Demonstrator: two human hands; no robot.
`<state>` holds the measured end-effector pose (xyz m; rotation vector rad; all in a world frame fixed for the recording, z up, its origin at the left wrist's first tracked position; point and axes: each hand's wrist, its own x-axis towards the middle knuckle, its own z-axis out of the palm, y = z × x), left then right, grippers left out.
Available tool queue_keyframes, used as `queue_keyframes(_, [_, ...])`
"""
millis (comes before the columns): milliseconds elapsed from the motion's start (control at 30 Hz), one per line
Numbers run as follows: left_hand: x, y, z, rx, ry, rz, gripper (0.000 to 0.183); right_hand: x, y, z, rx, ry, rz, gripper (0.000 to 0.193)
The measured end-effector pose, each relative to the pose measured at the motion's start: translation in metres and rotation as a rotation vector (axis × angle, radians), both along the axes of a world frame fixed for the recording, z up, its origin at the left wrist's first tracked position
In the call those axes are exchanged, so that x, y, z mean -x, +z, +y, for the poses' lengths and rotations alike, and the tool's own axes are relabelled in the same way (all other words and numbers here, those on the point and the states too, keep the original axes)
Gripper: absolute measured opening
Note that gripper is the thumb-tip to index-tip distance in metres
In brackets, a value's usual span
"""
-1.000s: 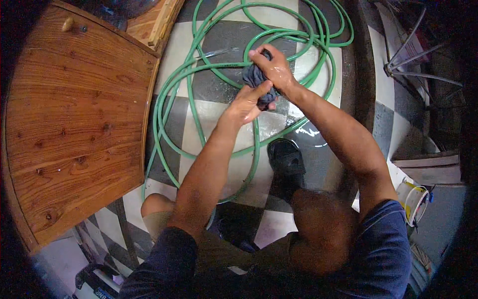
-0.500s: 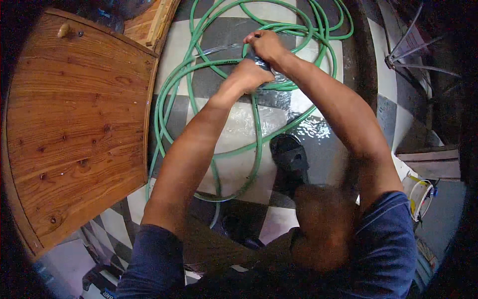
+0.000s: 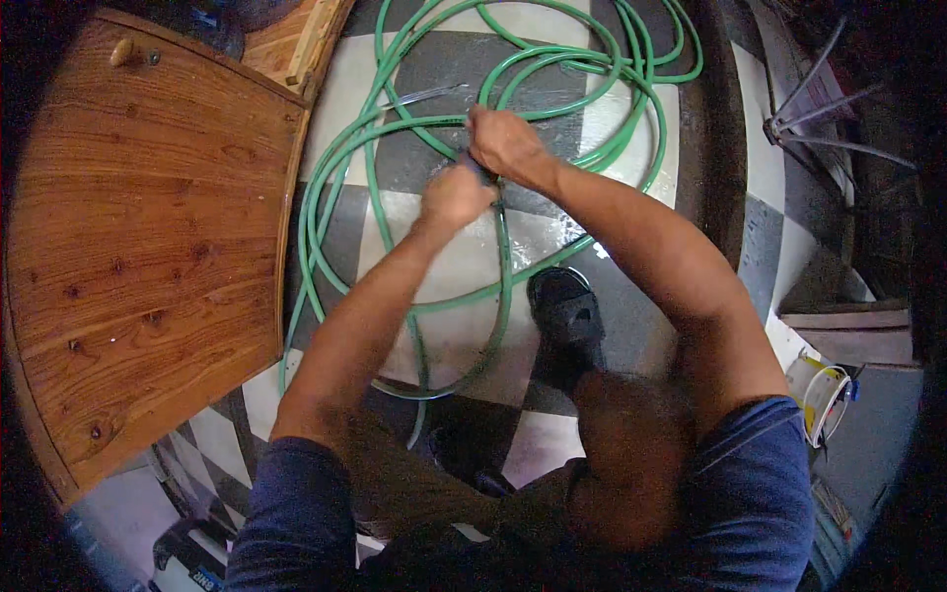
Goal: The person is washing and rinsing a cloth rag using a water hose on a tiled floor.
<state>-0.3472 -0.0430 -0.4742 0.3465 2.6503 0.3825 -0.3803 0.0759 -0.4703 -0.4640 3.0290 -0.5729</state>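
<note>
My left hand (image 3: 457,204) and my right hand (image 3: 508,146) are close together above the wet floor, both closed. Between them shows a small dark, bluish-grey piece (image 3: 477,166), mostly covered by my fingers; I cannot make out its kind. A green hose (image 3: 503,257) lies in loose loops beneath and around my hands. One length of it runs down from just below my left hand, and another passes behind my right fingers. A thin, clear strip (image 3: 426,96) lies among the loops, left of my right hand.
A wooden cabinet door (image 3: 158,247) stands at the left. Water shines on the black-and-white checkered floor (image 3: 464,257). My foot in a black sandal (image 3: 567,311) is close below the hands. Metal legs (image 3: 779,128) and a white wire spool (image 3: 829,400) stand at the right.
Both hands have come toward me and slightly left with the dark piece, which shows less now. The splashing near the hands has eased, and more hose loops show beyond them.
</note>
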Motion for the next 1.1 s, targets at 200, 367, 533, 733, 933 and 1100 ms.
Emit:
queue_keyframes(200, [-0.03,0.057,-0.096,-0.745,0.638,-0.525,0.05,-0.047,0.031,0.009,0.192,0.169,-0.176,0.032])
queue_keyframes(367, [-0.067,0.029,-0.094,-1.298,0.963,-0.669,0.033,-0.073,0.001,0.018,0.213,0.27,-0.471,0.042])
queue_keyframes(533, [-0.087,0.005,-0.091,-1.751,1.154,-0.796,0.034,-0.084,-0.005,0.022,0.337,0.24,-0.567,0.044])
queue_keyframes(733, [-0.089,0.02,-0.089,-1.804,0.769,-0.806,0.053,-0.08,0.012,0.005,0.558,0.193,-0.655,0.072])
queue_keyframes(933, [-0.096,0.022,-0.101,-1.498,0.779,-0.633,0.05,-0.076,0.025,-0.013,0.727,0.344,-0.751,0.057])
queue_keyframes(1100, [-0.09,0.017,-0.113,-1.409,0.951,-0.71,0.04,-0.073,0.026,-0.005,0.518,0.214,-0.668,0.033])
